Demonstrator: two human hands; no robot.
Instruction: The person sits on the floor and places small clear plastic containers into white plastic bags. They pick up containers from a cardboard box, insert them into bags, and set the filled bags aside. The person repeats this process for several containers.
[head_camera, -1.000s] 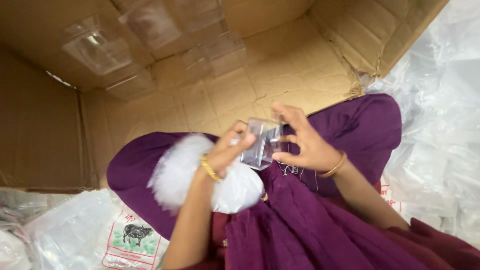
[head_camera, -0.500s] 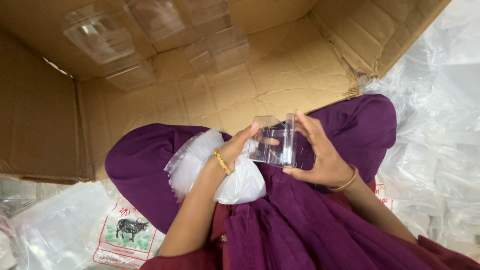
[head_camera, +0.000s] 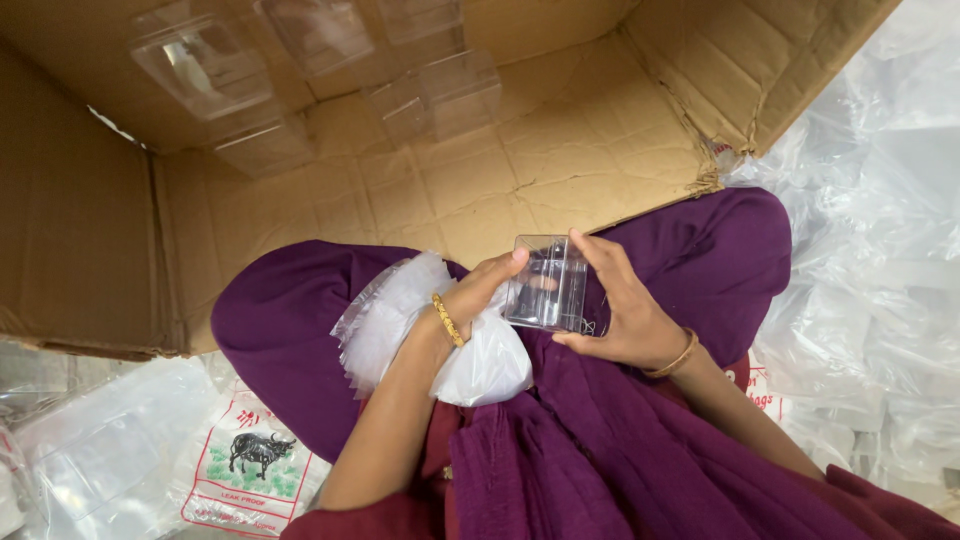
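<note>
From the head view, the person sat with purple cloth (head_camera: 640, 450) over the lap, and both hands met above it around a small clear plastic box (head_camera: 547, 283). The left hand (head_camera: 480, 295) grasped the box at its left side, thumb up on the upper edge, with a gold bangle (head_camera: 446, 320) on the wrist. The right hand (head_camera: 625, 315) grasped the right side, fingers spread along the box's far edge and underside. The box sat between the two palms, held just above the lap.

By the look of it, the box was being closed or checked; pressing it shut would call for an even squeeze from both sides.

A white plastic bag (head_camera: 430, 335) lay under the left wrist. More clear boxes (head_camera: 205, 70) rested in the open cardboard carton (head_camera: 520, 170) ahead.
</note>
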